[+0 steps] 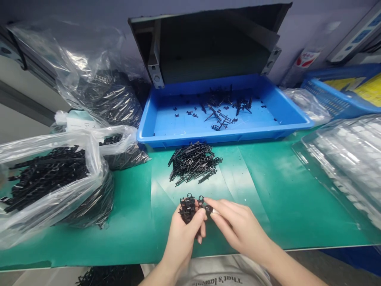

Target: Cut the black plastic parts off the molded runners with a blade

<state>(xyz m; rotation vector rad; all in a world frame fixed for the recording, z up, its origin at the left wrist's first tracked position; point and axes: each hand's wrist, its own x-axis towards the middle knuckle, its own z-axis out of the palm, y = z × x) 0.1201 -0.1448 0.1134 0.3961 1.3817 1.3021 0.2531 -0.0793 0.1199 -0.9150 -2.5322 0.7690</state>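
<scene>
My left hand (183,238) is closed around a bunch of small black plastic parts (187,207), held just above the green mat near the front edge. My right hand (235,224) reaches in from the right, its fingertips pinched on a black piece (205,205) at the right side of that bunch. Just beyond the hands lies a loose pile of black plastic strips (193,162) on the mat. Behind the pile stands a blue tray (160,131) with scattered black bits inside.
Clear bags full of black parts (47,174) crowd the left side, with another bag (107,99) behind. A clear blister tray (348,159) lies at the right, a blue basket (342,95) behind it. A dark chute (208,43) hangs over the blue tray.
</scene>
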